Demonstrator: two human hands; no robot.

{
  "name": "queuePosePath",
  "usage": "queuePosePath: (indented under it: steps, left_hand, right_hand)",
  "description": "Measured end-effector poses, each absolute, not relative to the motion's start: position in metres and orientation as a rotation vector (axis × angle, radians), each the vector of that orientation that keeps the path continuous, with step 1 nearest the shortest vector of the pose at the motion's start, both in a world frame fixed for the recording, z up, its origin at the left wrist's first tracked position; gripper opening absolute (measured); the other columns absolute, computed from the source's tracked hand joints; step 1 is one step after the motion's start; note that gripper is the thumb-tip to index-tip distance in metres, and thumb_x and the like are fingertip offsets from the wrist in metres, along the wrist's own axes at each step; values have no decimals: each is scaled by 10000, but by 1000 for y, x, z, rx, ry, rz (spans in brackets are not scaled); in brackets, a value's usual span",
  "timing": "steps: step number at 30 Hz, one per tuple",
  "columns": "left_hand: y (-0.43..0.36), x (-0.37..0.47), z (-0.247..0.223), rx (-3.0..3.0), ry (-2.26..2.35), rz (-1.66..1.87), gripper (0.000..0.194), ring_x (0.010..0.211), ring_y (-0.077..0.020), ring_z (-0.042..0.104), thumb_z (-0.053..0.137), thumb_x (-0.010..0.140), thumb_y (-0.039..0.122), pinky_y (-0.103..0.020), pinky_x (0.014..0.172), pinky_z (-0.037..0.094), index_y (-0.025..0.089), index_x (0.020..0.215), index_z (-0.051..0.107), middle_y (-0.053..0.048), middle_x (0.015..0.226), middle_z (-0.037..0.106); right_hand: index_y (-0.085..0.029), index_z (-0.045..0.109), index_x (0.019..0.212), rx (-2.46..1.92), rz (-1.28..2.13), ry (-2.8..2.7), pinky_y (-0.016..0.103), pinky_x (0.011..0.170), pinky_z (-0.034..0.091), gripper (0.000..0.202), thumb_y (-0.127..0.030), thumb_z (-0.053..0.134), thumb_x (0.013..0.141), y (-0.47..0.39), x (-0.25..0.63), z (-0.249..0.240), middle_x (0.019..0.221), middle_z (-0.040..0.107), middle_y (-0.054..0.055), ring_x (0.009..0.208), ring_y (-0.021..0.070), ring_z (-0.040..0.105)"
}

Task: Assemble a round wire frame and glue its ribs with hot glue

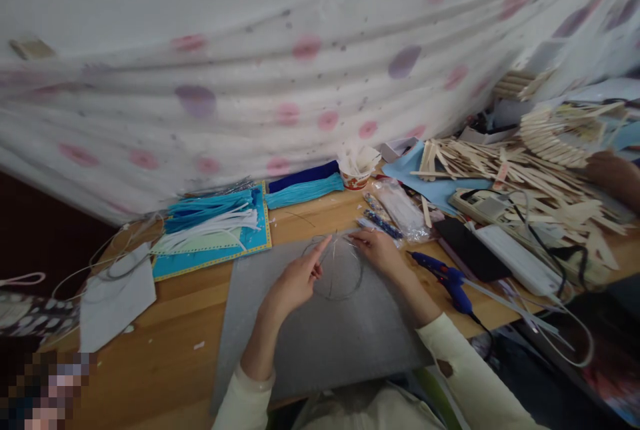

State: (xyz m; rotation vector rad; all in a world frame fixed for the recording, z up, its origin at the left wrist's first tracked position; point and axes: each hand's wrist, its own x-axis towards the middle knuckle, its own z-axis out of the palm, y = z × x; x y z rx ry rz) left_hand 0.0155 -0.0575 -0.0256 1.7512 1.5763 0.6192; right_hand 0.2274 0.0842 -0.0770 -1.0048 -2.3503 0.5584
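Observation:
A thin wire ring with wires crossing inside it [334,298] lies on the grey mat [320,350] in front of me. My left hand [300,278] is at the ring's left side, its index finger stretched out to the wires near the top and its other fingers curled in. On the ring's upper right, my right hand [376,249] has its fingers pinched together at the wires. What exactly sits between those fingertips is too small to make out.
A blue glue gun [450,278] lies right of my right forearm, beside a dark phone [470,249]. Blue and white pipe cleaners [210,211] are at the back left. Wooden sticks [480,160] pile up at the right, where another person's hand [613,173] shows.

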Motion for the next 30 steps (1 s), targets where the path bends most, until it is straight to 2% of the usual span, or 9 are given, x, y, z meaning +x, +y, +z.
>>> queuePosePath:
  steps: [4,8,15,22,30]
  left_hand:
    - [-58,15,-25,1760,1562,624,951,788,-125,582,440,742,-98,-278,789,465,333,1549,182,4,899,599]
    - [-58,15,-24,1764,1574,613,949,791,-129,579,443,742,-93,-279,783,462,331,1549,182,4,893,595]
    - [-58,15,-24,1784,1590,584,954,801,-137,585,444,740,-92,-279,781,454,333,1552,177,-2,900,595]
    - [-56,15,-23,1790,1591,576,953,788,-133,578,429,742,-101,-269,769,452,336,1550,176,4,887,586]
    - [-58,15,-25,1767,1590,609,973,784,-128,587,428,722,-113,-279,780,466,340,1549,187,4,901,594]
  right_hand:
    - [-185,741,1039,-1004,560,-2323,326,800,521,248,-150,590,846,84,230,-76,996,748,99,883,218,694]
    - [-183,724,1065,-1001,544,-2247,366,860,520,299,-117,537,842,88,237,-67,1086,723,119,981,237,678]
    - [-185,722,1053,-1007,532,-2164,322,738,529,233,-249,566,894,93,242,-45,947,737,95,801,202,677]
    - [-201,767,927,-1010,577,-2303,310,768,528,227,-85,640,779,93,230,-59,925,780,77,834,218,719]
    - [-196,784,901,-964,582,-2355,296,786,528,213,-106,610,819,95,228,-66,911,787,84,849,213,730]
